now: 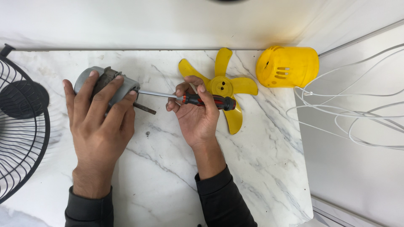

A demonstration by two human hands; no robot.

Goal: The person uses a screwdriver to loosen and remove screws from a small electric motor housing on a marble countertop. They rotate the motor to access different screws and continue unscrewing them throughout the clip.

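Firmly, left hand (pixel 100 122) fingers (pixel 110 93) wrap motor (pixel 122 87).

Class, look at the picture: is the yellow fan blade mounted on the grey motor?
No, the yellow fan blade lies loose on the marble table, apart from the grey motor under the left hand.

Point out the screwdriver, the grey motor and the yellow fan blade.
screwdriver (pixel 210 101): head view, on its red-and-black handle.
grey motor (pixel 122 88): head view, on its housing between the fingers.
yellow fan blade (pixel 221 85): head view, on its hub.
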